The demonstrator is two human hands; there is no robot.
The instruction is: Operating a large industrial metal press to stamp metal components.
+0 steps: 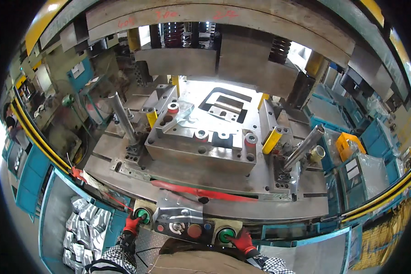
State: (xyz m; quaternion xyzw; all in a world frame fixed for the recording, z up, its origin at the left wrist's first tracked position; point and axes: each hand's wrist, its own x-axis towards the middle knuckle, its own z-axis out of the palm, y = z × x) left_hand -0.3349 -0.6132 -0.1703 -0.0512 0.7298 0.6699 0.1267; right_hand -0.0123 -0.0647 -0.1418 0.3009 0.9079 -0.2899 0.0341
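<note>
Both of my hands wear red gloves. My left hand rests at a round green push button on the left end of a control box, its fingers reaching onto the button. At the other end, my right hand has fingers stretched onto a second green push button. Neither hand holds anything. Between them lies a shiny formed sheet-metal part above a panel with a red button. Beyond it stands the lower press die; the upper die block hangs raised above, apart from it.
Steel guide posts and yellow posts rise around the lower die. A red strip runs along its front. A blue bin at left holds several bagged metal parts. Blue bins and an orange crate stand right.
</note>
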